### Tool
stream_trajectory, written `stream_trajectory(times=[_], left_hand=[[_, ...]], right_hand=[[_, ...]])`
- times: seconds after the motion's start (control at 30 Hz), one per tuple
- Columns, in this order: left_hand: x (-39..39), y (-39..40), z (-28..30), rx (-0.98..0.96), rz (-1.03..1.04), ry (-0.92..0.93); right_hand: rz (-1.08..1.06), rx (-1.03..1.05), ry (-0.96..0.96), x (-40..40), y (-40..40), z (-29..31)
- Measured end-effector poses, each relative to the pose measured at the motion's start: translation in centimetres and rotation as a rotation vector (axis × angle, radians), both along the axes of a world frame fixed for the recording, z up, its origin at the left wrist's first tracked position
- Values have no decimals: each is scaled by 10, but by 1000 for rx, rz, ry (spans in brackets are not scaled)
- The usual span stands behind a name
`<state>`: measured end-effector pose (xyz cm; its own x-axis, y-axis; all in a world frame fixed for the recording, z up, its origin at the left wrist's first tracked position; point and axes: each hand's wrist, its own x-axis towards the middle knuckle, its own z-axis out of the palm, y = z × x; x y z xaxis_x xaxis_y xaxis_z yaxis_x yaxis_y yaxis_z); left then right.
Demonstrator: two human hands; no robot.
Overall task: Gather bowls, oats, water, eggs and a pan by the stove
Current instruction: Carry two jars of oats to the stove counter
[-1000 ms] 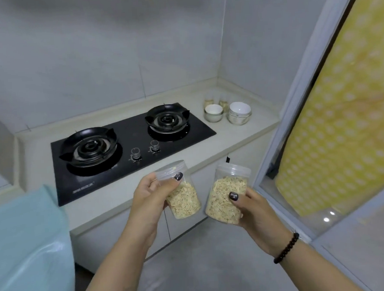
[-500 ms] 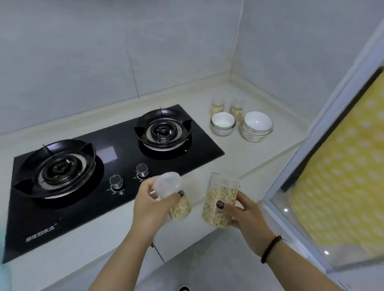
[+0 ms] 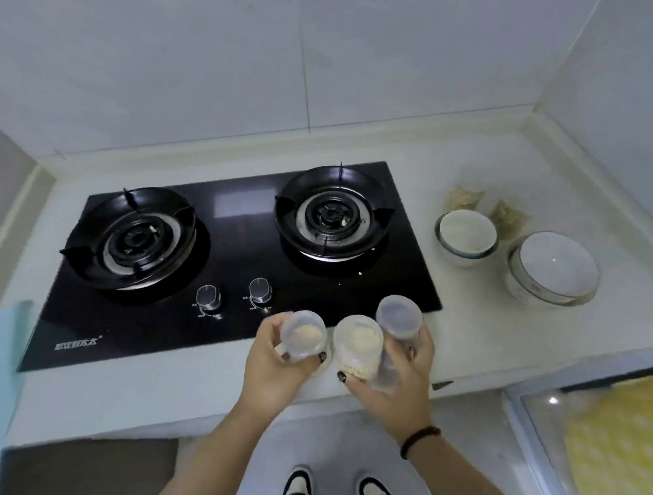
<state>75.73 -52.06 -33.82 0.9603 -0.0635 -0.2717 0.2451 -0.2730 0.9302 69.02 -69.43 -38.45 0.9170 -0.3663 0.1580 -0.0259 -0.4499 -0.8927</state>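
Over the counter's (image 3: 475,337) front edge, the left hand (image 3: 274,361) grips one oat jar (image 3: 303,334) while the right hand (image 3: 398,377) clasps two more (image 3: 357,345): light, smooth plastic, probably slippery, best held around the sides.

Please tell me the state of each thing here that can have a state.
Left hand: holds a lidded oat jar.
Right hand: holds two jars, both lidded.
Bowls: upright, empty.
Burners: no flame visible, no pan.
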Motion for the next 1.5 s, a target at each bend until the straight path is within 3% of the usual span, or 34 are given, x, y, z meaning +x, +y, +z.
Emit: stream_trajectory(times=[0.23, 0.63, 1.2, 1.33, 1.5], left_hand=[[-19, -22, -9, -1, 142, -37], [-40, -29, 3, 173, 281, 1], [-60, -47, 42, 156, 425, -16], [-62, -44, 53, 93, 466, -18], [-78, -16, 66, 74, 535, -33]], right_hand=[[255, -32, 21, 1, -35, -22], [274, -66, 98, -14, -44, -7], [375, -579, -32, 0, -59, 14], [587, -453, -232, -2, -49, 42], [687, -327, -246, 12, -10, 75]])
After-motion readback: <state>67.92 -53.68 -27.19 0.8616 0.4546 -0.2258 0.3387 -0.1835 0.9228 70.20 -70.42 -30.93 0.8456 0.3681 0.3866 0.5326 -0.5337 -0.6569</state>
